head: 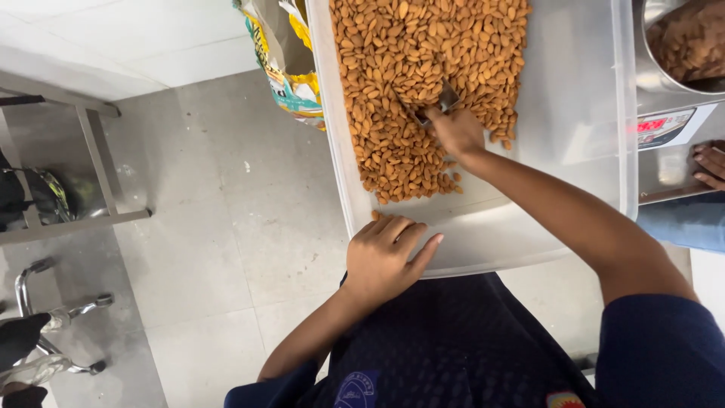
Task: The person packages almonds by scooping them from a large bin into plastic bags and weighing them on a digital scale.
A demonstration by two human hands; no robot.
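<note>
The small metal scoop [442, 102] lies in the heap of brown almonds [423, 83] inside the large translucent plastic tub [581, 98], its long axis running diagonally, open mouth pointing up and to the right into the nuts and handle end coming down-left into the palm. It looks grey and shiny, with a squared rim, and is partly sunk among the almonds. The right hand [455, 130] is closed around the scoop's handle, arm stretched across the tub's bare side. The left hand [385, 257] grips the tub's near rim, fingers curled over the edge, thumb spread. A steel bowl [657, 53] of more nuts stands beyond the tub, beside another person's fingers [710, 165]. A printed sack [291, 68] leans at the tub's left over the grey tiled floor [211, 211].
</note>
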